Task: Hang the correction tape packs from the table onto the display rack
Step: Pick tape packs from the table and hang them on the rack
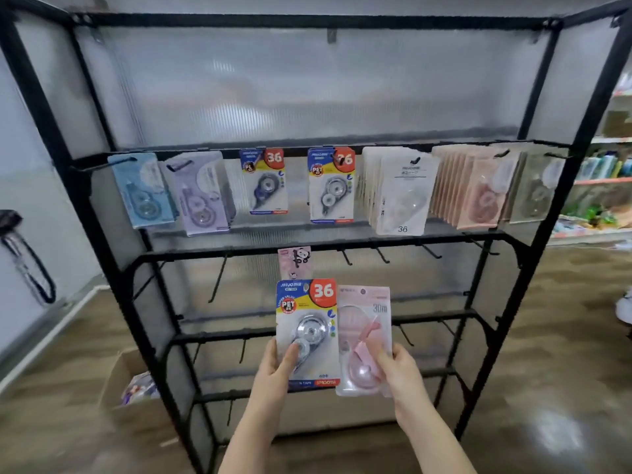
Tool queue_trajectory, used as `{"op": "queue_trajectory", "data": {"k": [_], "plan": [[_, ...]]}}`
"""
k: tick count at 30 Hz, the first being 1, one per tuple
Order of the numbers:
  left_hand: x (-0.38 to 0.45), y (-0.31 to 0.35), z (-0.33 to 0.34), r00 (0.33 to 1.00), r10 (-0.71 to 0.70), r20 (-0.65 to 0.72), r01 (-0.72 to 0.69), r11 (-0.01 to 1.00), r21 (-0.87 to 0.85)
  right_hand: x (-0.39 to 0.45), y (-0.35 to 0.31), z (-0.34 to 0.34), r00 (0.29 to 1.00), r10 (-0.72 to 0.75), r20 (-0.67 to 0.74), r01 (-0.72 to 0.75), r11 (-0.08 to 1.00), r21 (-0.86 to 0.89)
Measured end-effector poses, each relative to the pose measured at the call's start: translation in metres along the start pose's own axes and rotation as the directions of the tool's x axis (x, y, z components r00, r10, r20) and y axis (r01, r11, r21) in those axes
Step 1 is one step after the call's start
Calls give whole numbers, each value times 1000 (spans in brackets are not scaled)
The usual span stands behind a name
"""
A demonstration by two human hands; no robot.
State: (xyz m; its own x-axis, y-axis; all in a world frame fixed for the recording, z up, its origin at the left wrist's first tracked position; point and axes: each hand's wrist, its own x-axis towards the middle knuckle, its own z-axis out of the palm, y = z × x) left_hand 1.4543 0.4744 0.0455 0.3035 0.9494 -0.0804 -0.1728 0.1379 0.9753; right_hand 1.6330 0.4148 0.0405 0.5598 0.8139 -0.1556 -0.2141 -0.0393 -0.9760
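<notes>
Black metal display rack [533,265], open frame, ribbed translucent panels on back and sides. Top bay bare, lots of room there. Upper hook row is crowded: blue pack [142,191] far left, lilac pack [201,195] beside it, two blue/yellow "36" packs [265,181] [331,185] mid, then a thick stack of white packs [398,193], a stack of pink-beige packs [475,189], greyish pack [535,191] at the right end. Second row: one small pink panda pack [294,261] hanging centre, bare black hooks [381,255] to its right and one long hook to its left sticking out toward the camera. Lower rows show more bare hooks.

Cardboard box [133,388] on the wood-look floor, bottom left, just beside the rack leg. Store shelving [612,165] at far right, blurred. Dark strap on the left wall.

Both held packs sit in front of the third rail, below the panda pack, side by side with edges touching or overlapping, upright. Left hand [277,367] grips the blue/yellow "36" correction tape pack [307,331], thumb over the clear blister, fingers behind. Right hand [398,369] grips the pink "30m" correction tape pack [364,340], thumb on front, fingers behind.

Flat card backs, glossy clear blisters, hang hole at each top edge
</notes>
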Motion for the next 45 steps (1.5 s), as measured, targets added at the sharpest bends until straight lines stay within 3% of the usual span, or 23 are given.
{"op": "queue_trajectory", "data": {"k": [12, 21, 34, 45], "plan": [[60, 18, -43, 995, 46, -89, -43, 999, 27, 60, 12, 71, 988, 63, 143, -54, 996, -64], [102, 15, -50, 995, 71, -66, -68, 997, 42, 88, 11, 93, 993, 44, 112, -40, 998, -39], [139, -29, 74, 985, -29, 173, 29, 1000, 1, 124, -11, -43, 977, 37, -209, -50, 997, -60], [128, -67, 231, 983, -77, 168, 68, 996, 60, 171, -43, -200, 967, -9, -254, -17, 995, -100]]}}
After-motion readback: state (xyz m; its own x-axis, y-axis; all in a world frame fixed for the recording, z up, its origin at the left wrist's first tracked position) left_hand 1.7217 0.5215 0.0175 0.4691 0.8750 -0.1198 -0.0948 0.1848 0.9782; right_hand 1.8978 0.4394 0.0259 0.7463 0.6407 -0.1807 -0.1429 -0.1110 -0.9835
